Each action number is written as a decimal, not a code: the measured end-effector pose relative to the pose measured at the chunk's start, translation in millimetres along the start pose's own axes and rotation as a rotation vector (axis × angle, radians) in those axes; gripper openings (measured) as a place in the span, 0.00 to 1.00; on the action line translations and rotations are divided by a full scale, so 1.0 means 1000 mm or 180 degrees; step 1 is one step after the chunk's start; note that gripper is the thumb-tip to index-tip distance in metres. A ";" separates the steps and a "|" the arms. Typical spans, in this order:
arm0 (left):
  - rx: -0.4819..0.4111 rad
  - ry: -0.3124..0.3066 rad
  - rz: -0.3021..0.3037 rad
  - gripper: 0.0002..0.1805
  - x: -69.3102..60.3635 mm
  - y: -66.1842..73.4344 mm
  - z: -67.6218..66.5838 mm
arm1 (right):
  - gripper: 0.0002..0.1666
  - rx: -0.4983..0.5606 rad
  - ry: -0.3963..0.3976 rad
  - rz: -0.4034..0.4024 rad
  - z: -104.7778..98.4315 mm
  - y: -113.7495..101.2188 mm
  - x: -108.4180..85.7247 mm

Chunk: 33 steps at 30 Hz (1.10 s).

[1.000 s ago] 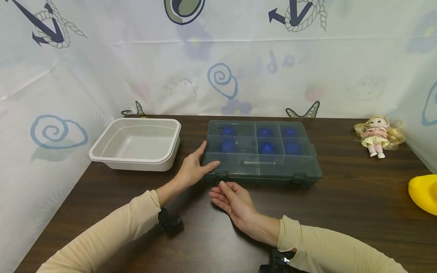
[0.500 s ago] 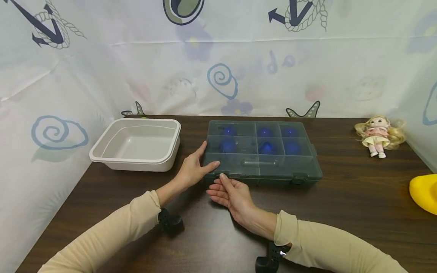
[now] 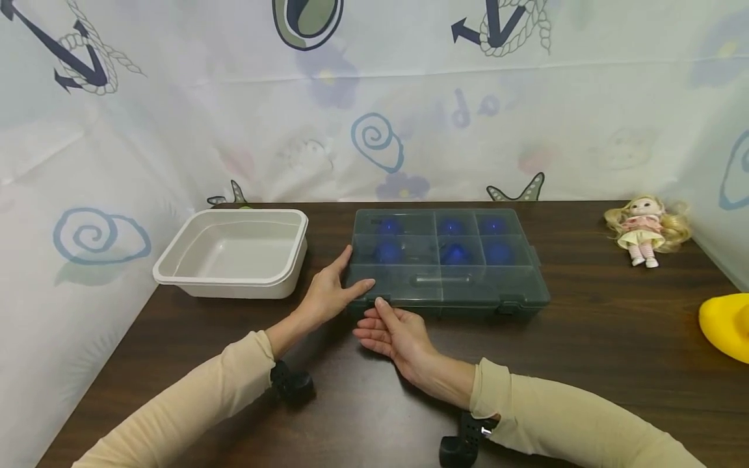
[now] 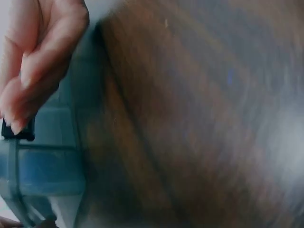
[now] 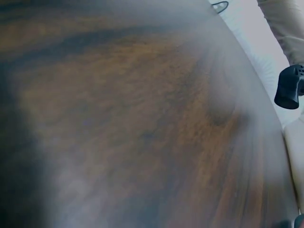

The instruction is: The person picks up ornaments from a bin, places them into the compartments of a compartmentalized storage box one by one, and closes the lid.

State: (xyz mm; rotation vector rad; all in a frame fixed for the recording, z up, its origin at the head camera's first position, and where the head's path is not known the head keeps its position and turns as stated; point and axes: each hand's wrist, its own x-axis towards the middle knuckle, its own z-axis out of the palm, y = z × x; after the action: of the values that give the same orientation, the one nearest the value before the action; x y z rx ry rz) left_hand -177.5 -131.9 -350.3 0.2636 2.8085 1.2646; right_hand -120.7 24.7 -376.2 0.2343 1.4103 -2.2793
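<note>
A green translucent organizer box with its lid down lies at mid-table in the head view. Blue round items show through its compartments. My left hand rests at the box's front left corner, thumb on the lid and index finger straight along the side; its other fingers are hidden. Below it, my right hand has its thumb at the left front latch, with its fingers loosely extended in front of the box. The left wrist view catches fingers against the dark latch. The right wrist view shows neither hand clearly.
A white plastic tub stands left of the box. At the far right lies a blond doll, with a yellow object nearer the right edge. The second front latch is on the box's right. Patterned cloth hangs behind the table.
My right hand has shifted slightly up and left, so its thumb now covers the left latch. My left hand and the box stay put; the head view has tilted a little.
</note>
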 end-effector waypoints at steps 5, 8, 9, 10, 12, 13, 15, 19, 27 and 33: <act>-0.0012 0.0291 0.0443 0.44 0.003 0.005 0.001 | 0.24 -0.0193 -0.0196 0.0063 -0.018 -0.005 -0.008; -0.0091 0.0477 0.1010 0.38 0.007 0.019 0.008 | 0.21 -0.0295 -0.0271 0.0099 -0.037 -0.010 -0.017; -0.0094 0.0499 0.1202 0.36 0.010 0.026 0.011 | 0.21 -0.0307 -0.0277 0.0108 -0.044 -0.013 -0.020; -0.0096 0.0483 0.1365 0.34 0.013 0.033 0.015 | 0.20 -0.0324 -0.0284 0.0118 -0.051 -0.015 -0.023; -0.0158 0.0340 0.1608 0.30 0.018 0.047 0.025 | 0.21 -0.0356 -0.0315 0.0124 -0.065 -0.020 -0.030; -0.0192 0.0225 0.1687 0.29 0.021 0.052 0.031 | 0.21 -0.0358 -0.0316 0.0123 -0.071 -0.023 -0.033; -0.0278 -0.0066 0.1780 0.26 0.026 0.063 0.043 | 0.20 -0.0350 -0.0342 0.0113 -0.085 -0.027 -0.040; -0.0303 -0.0614 0.1872 0.24 0.032 0.078 0.068 | 0.19 -0.0321 -0.0336 0.0078 -0.113 -0.036 -0.051; 0.0012 -0.0919 0.2056 0.25 0.038 0.095 0.094 | 0.22 -0.0270 0.0046 0.0006 -0.159 -0.054 -0.069; 0.0263 -0.0992 0.2163 0.25 0.042 0.101 0.106 | 0.36 0.0066 0.0317 -0.0028 -0.177 -0.060 -0.077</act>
State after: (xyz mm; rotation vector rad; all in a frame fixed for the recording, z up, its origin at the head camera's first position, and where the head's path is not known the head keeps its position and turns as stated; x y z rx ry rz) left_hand -193.3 19.9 -344.1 1.3747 2.5683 1.0506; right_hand -95.4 225.3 -381.1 0.3530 1.4396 -2.3192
